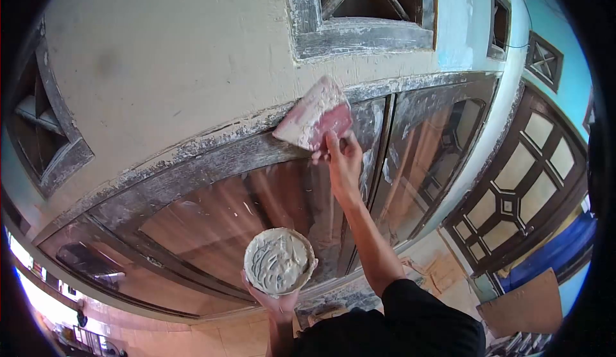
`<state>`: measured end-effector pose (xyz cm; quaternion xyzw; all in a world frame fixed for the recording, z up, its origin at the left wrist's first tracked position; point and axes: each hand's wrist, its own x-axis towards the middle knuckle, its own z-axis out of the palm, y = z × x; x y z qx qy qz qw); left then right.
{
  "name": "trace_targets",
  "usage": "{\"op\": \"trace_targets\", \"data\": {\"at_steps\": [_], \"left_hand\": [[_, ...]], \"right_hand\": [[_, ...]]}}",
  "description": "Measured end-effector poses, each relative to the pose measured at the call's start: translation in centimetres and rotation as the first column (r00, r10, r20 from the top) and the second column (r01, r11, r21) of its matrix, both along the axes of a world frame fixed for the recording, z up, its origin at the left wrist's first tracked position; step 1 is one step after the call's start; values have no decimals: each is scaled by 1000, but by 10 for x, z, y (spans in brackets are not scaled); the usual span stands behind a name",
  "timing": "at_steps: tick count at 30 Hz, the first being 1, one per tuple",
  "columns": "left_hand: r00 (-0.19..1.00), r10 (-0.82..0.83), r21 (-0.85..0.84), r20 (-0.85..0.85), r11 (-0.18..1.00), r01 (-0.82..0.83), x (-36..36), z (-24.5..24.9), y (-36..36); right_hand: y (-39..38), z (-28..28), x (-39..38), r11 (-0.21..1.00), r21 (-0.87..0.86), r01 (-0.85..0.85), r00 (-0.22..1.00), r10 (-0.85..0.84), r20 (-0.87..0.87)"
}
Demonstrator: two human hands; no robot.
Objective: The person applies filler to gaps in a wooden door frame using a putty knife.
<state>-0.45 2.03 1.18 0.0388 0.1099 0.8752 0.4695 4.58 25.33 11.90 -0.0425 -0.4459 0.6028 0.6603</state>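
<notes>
My right hand (344, 159) is raised and pinches a reddish, roughly triangular putty spreader (335, 124) smeared with pale filler. The spreader overlaps the top rail of the dark wooden window frame (231, 159), its upper corner reaching onto the beige wall (186, 55). Lower down, my left hand (274, 300) holds a round bowl (312, 268) from beneath. Thick grey-white putty (280, 261) with stroke marks fills it.
Above is a wooden vent opening (366, 33) with crossed bars; another vent (48, 119) is at the left. Window glass (218, 219) stands behind the bowl. To the right are a panelled door (520, 171), a blue cloth-like thing (545, 254) and a brown board (523, 305).
</notes>
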Motion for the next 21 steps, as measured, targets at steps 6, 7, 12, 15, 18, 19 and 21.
{"op": "trace_targets", "data": {"at_steps": [6,7,12,15,18,19,21], "left_hand": [[999,-10,-18,36,1000,11,-2,-5,-1],[999,-25,-9,46,1000,25,-1,-3,-2],[998,-27,-21,54,999,29,-1,-6,-1],[999,-16,0,-32,1000,16,-5,-12,1],[1000,-4,-43,-3,999,3,-5,-14,-1],[1000,-16,-40,9,999,16,-4,-11,-1],[999,-33,-38,23,999,34,-2,-9,-1]], "right_hand": [[-16,-12,15,999,-17,-32,999,31,-26],[-13,1,16,1000,7,-23,1000,23,-7],[1,-9,7,999,-28,-47,997,48,58],[-17,-35,14,994,-77,-83,996,86,36],[-22,-25,23,993,-91,-72,996,67,-55],[-20,-11,26,995,-93,-37,991,25,-133],[-9,6,27,987,-162,-5,968,-36,-248]]}}
